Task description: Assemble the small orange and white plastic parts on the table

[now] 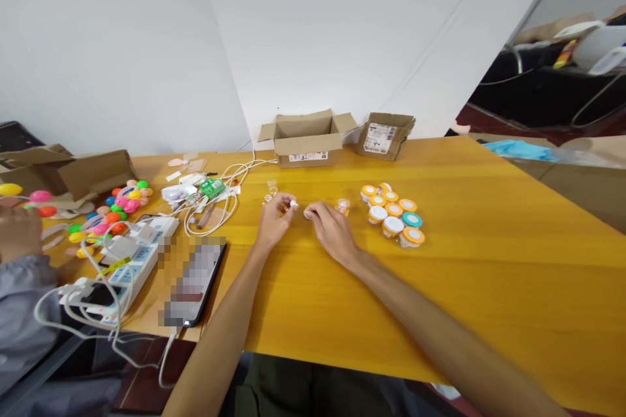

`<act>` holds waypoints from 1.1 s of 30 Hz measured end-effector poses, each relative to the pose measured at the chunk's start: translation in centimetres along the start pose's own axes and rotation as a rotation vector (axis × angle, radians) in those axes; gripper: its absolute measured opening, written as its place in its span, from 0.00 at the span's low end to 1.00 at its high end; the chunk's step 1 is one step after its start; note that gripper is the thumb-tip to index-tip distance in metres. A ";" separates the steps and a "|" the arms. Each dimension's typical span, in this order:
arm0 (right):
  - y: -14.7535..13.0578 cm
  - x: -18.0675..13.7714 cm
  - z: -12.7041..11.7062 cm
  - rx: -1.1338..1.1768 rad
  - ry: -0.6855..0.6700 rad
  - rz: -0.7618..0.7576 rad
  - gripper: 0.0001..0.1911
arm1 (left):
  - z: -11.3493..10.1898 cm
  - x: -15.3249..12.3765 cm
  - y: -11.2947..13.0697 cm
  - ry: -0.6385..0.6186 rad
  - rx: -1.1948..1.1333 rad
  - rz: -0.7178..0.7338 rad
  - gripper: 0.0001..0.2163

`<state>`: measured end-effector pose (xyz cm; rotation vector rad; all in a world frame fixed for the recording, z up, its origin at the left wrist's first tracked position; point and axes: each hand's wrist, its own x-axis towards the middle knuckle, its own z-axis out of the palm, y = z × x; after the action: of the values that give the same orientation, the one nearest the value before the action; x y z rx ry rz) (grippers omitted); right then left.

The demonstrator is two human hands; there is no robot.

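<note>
The left hand [274,216] pinches a small white piece [294,204] at its 1 o'clock fingertips. The right hand [331,227] curls narrow over a white cap [308,213] at its 10 o'clock. Whether it grips or only touches the cap is too small to tell. A clear jar [343,206] stands just beside it at 1 o'clock, with orange-lidded jars [392,211] at 2 o'clock on the table [489,260].

Blurred phone screen [193,280]; tiny pinched piece [294,204], perhaps a cap.

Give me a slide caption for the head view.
Left hand and right hand each pinch a white piece beside capped jars on the table.
</note>
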<state>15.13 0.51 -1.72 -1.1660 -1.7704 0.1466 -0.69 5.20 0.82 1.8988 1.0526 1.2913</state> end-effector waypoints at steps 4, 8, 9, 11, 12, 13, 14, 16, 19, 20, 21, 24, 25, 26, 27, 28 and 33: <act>-0.6 0.2 0.2 -0.082 -0.031 -0.154 0.11 | -0.3 0.2 0.1 0.131 -0.052 -0.038 0.02; -1.4 0.8 0.6 -0.202 -0.059 -0.227 0.12 | -0.4 0.2 0.3 0.198 -0.057 -0.063 0.02; -1.6 1.0 0.8 -0.247 -0.075 -0.234 0.12 | -0.4 0.2 0.4 0.206 -0.048 -0.069 0.02; -1.7 1.1 1.2 -0.345 -0.133 -0.241 0.11 | -0.5 0.2 0.6 0.212 -0.025 -0.077 0.02; -1.7 1.1 1.4 -0.392 -0.171 -0.238 0.12 | -0.5 0.2 0.6 0.211 -0.011 -0.076 0.02; -1.6 1.0 1.5 -0.431 -0.212 -0.229 0.12 | -0.5 0.2 0.6 0.209 0.006 -0.071 0.02; -1.5 1.0 1.7 -0.460 -0.249 -0.217 0.12 | -0.6 0.2 0.6 0.204 0.029 -0.062 0.02; -1.3 0.9 1.8 -0.486 -0.299 -0.188 0.12 | -0.7 0.1 0.4 0.194 0.086 -0.031 0.03; -1.1 0.8 1.7 -0.462 -0.293 -0.166 0.09 | -0.8 0.1 -0.1 0.188 0.194 0.043 0.04; -1.0 0.7 1.6 -0.444 -0.272 -0.159 0.09 | -0.8 0.0 -0.3 0.184 0.230 0.068 0.04; -1.0 0.7 1.5 -0.423 -0.247 -0.150 0.10 | -0.8 0.0 -0.5 0.174 0.263 0.088 0.05; -1.0 0.5 0.9 -0.335 -0.164 -0.108 0.15 | -0.8 -0.1 -0.8 0.116 0.348 0.107 0.05; -0.9 0.5 0.7 -0.296 -0.139 -0.092 0.16 | -0.7 -0.2 -0.8 0.092 0.374 0.102 0.05; -0.8 0.5 0.5 -0.255 -0.113 -0.073 0.17 | -0.7 -0.2 -0.8 0.070 0.399 0.096 0.05; -0.6 0.4 0.4 -0.214 -0.087 -0.052 0.18 | -0.7 -0.3 -0.8 0.049 0.422 0.090 0.05; -0.5 0.4 0.3 -0.175 -0.061 -0.029 0.18 | -0.7 -0.4 -0.7 0.027 0.444 0.085 0.04; 0.3 0.1 0.4 -0.041 -0.015 0.067 0.21 | -0.9 -0.8 -0.8 -0.062 0.503 0.075 0.04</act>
<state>15.00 0.90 -2.05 -1.2577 -1.7557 0.1601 -1.91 4.96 0.08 2.3467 1.3806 1.0638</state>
